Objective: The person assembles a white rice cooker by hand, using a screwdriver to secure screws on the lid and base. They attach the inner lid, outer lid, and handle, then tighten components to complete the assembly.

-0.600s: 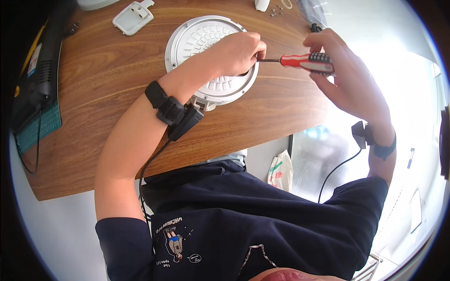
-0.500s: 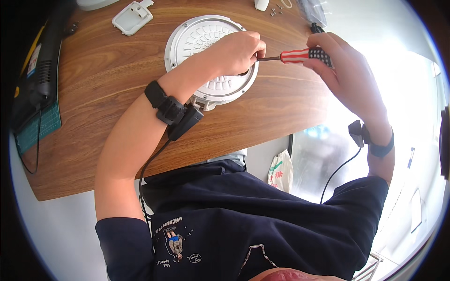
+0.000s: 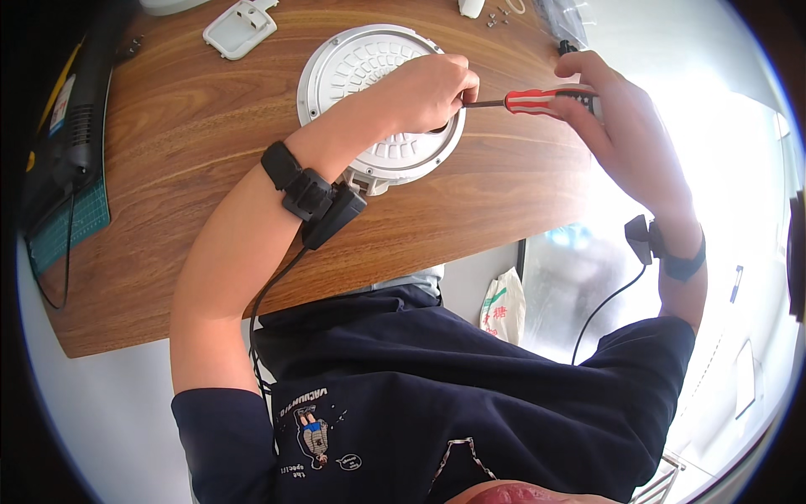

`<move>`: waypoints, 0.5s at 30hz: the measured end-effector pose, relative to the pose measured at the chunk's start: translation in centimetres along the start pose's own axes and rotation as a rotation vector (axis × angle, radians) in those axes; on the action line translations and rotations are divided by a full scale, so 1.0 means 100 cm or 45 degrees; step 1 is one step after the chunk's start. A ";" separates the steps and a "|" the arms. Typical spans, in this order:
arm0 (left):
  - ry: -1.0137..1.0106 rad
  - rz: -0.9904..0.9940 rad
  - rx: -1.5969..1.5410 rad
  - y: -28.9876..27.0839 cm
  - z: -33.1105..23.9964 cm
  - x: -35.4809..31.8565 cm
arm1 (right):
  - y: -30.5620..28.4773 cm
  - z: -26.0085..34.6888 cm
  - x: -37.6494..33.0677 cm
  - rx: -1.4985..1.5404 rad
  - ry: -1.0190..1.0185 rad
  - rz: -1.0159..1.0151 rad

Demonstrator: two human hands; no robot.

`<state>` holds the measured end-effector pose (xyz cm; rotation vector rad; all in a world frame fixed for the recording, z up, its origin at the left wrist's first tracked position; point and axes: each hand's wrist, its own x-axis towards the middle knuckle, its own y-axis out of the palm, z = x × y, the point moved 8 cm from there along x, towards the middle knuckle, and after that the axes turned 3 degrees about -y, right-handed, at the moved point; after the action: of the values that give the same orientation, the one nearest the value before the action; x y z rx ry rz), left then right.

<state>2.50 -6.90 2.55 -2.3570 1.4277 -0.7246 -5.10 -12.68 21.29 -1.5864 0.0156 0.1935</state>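
A round, silver-white metal housing (image 3: 346,77) with a ribbed pattern and small screws round its rim sits on the wooden table. My left hand (image 3: 432,94) reaches across it, fingers curled closed at its right edge; what they pinch, if anything, is hidden. My right hand (image 3: 625,126) grips a screwdriver (image 3: 529,102) with a red-and-white striped handle, thumb along the near side and index finger lifted off the handle. The screwdriver's shaft points left, its tip ending at my left fingers by the housing's edge. A bracket (image 3: 366,183) juts from the housing's near side.
A white plastic cover (image 3: 242,29) lies far left of the housing. Loose screws (image 3: 499,17) and a small white part (image 3: 471,7) are at the far edge. On the left, a black power device (image 3: 74,143) rests on a green mat (image 3: 84,220). Cables hang from both wrists.
My right fingers have shifted round the screwdriver handle, and the handle has turned: less of its starred end shows. My left hand and the housing stay nearly in place.
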 end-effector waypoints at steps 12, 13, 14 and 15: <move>0.036 -0.026 0.007 0.000 0.001 0.001 | -0.002 -0.002 -0.004 0.057 0.058 -0.022; 0.052 -0.035 -0.003 0.000 0.001 0.001 | -0.003 -0.001 -0.006 0.058 0.035 0.016; 0.069 -0.042 -0.014 0.000 0.001 0.001 | -0.003 0.000 -0.007 0.059 0.012 0.054; 0.036 -0.027 -0.019 0.000 0.001 0.001 | -0.001 -0.005 -0.005 -0.005 0.099 0.083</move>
<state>2.59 -6.95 2.50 -2.3856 1.4269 -0.7581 -5.50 -13.23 21.44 -1.5976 0.1280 0.1826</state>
